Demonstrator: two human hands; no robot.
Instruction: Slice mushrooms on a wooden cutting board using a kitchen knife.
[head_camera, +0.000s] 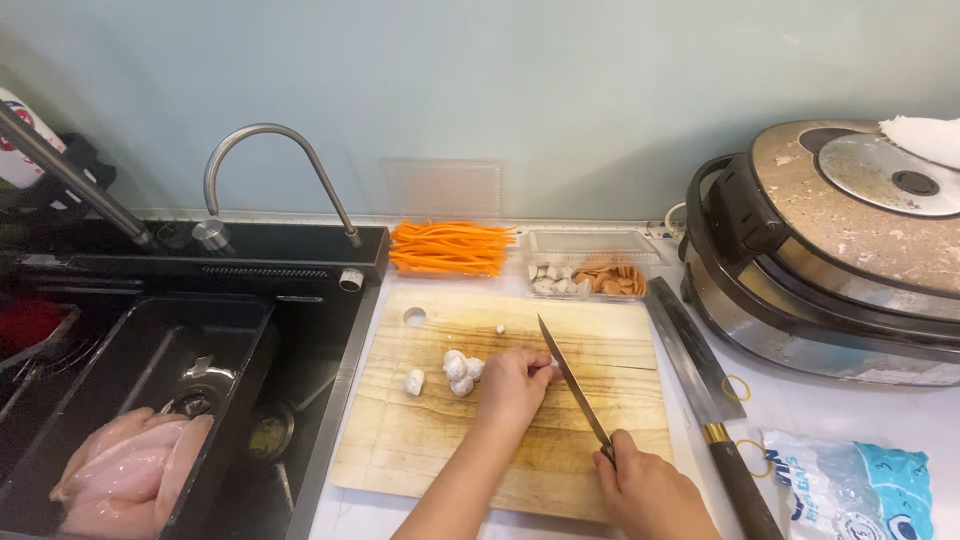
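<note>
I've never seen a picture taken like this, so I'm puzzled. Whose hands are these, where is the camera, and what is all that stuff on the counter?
The camera sits on a person's head and looks down, so you see their own two hands. The right hand holds a slim knife. The left hand presses on something small and white on the wooden cutting board, beside cut white pieces. Behind the board lie carrot strips and a clear tray of sliced food. A big cleaver rests at the right, near a cooker and a plastic bag. Raw chicken waits in the black sink.
</note>
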